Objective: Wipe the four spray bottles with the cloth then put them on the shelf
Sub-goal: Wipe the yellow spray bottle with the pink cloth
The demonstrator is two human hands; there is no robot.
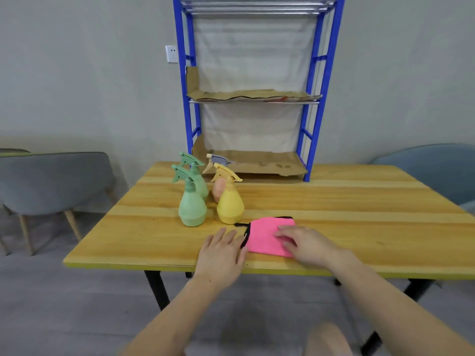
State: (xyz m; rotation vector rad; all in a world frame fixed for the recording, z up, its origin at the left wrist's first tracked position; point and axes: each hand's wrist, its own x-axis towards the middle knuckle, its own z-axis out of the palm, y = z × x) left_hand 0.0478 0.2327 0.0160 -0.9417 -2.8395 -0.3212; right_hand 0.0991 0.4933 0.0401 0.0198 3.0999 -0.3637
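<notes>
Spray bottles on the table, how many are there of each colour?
Green spray bottles: 2
Yellow spray bottle: 1
Peach spray bottle, partly hidden behind the yellow one: 1
Total: 4

Grey wall (90, 73) and floor (77, 304) — a grey chair (51, 181) beside the wooden table (359, 201).

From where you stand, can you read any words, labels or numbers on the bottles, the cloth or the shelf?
No text can be read.
Cardboard on the shelf: a reddish print, too blurred to read.
Spray bottles: no labels visible.
Cloth: no print.
</notes>
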